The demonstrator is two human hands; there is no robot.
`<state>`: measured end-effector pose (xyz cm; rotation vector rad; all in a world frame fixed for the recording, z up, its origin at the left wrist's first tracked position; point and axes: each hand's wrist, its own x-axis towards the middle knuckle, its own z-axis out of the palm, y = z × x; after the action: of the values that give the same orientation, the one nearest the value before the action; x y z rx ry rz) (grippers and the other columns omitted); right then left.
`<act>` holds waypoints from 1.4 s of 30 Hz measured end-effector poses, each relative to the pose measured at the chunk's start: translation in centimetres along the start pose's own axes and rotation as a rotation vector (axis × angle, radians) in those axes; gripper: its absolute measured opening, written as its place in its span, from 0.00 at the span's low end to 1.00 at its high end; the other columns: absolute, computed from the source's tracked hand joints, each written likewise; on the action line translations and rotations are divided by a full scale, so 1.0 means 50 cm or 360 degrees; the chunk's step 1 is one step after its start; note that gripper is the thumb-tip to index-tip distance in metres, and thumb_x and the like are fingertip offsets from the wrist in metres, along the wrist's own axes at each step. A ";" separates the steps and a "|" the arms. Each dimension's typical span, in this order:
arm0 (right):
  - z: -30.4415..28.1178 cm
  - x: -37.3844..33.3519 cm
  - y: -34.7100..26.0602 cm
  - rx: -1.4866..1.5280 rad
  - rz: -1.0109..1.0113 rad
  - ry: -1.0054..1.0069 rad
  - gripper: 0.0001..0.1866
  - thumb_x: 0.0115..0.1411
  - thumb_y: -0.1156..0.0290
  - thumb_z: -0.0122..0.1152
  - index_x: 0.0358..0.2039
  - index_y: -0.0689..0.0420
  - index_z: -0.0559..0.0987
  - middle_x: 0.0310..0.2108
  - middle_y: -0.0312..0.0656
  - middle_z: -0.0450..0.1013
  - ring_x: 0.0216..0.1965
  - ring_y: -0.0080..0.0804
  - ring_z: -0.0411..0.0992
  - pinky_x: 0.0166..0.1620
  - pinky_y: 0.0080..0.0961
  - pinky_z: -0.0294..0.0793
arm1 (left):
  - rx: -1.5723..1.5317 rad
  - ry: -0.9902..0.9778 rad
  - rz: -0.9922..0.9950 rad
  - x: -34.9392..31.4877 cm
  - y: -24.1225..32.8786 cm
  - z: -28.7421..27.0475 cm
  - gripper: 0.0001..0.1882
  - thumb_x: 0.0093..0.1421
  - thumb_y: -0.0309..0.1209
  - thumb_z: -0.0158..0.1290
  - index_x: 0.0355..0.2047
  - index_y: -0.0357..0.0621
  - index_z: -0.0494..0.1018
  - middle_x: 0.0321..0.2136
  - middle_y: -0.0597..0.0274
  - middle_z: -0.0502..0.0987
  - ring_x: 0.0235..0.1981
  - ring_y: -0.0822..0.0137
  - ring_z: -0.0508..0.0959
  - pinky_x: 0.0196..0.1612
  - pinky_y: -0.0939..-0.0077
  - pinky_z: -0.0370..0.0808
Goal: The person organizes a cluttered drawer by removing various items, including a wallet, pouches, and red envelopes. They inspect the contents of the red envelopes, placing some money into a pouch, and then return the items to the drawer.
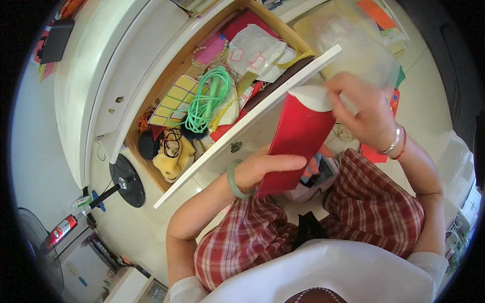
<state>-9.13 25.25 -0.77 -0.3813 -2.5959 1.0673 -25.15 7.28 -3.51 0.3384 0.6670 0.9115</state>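
A long red envelope (301, 132) stands tilted above my lap, its pale inner flap folded open at the top. My left hand (273, 165) grips its lower part, thumb across the front and fingers behind. At the flap's right edge, my right hand (361, 103) has its fingers curled in a pinch; motion blurs them slightly. Just beyond the envelope is a pulled-out drawer (242, 117). Inside lie a coiled mint-green cord (204, 103), a yellow-bordered label sheet (174, 98), a white plastic bag (255, 50) and a yellow cloth item (172, 160).
The drawer's white front crosses diagonally before me. Translucent plastic bags (348, 38) and red paper pieces (373, 153) lie on the floor to the right. A clear pouch (318, 184) sits between my knees. At left stand a round black base (127, 181) and a fan (38, 247).
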 end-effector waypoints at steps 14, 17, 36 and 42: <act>-0.029 0.010 -0.029 -0.0537 -0.0664 0.0285 0.17 0.44 0.76 0.66 0.38 0.55 0.79 0.36 0.37 0.72 0.31 0.34 0.67 0.37 0.28 0.67 | 0.1296 0.0030 0.0637 0.030 -0.017 -0.041 0.42 0.51 0.27 0.63 0.64 0.43 0.54 0.59 0.57 0.62 0.60 0.63 0.62 0.63 0.65 0.56; -0.030 -0.006 -0.056 -0.0601 -0.0462 0.0101 0.19 0.41 0.74 0.68 0.38 0.53 0.81 0.37 0.36 0.71 0.30 0.33 0.66 0.36 0.28 0.66 | 0.1424 0.0196 0.0678 0.022 -0.027 -0.038 0.47 0.50 0.27 0.63 0.67 0.41 0.50 0.60 0.55 0.60 0.61 0.60 0.60 0.64 0.65 0.55; -0.020 -0.027 -0.069 0.0258 -0.0207 -0.0661 0.13 0.52 0.70 0.61 0.40 0.55 0.75 0.38 0.42 0.74 0.34 0.46 0.75 0.32 0.39 0.74 | 0.1151 0.0179 0.0625 0.016 -0.006 -0.049 0.66 0.36 0.35 0.74 0.70 0.45 0.42 0.59 0.58 0.61 0.62 0.62 0.62 0.65 0.67 0.55; -0.015 -0.019 -0.062 0.0082 -0.0362 -0.0697 0.12 0.49 0.72 0.64 0.36 0.57 0.78 0.36 0.45 0.74 0.46 0.47 0.71 0.46 0.40 0.69 | 0.1449 0.0376 0.0476 0.024 -0.007 -0.048 0.67 0.34 0.35 0.75 0.69 0.44 0.42 0.64 0.52 0.56 0.65 0.56 0.58 0.67 0.63 0.54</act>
<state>-8.35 23.27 1.77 0.1811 -2.8830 1.2437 -26.01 8.05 -5.96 1.1763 1.2613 0.8904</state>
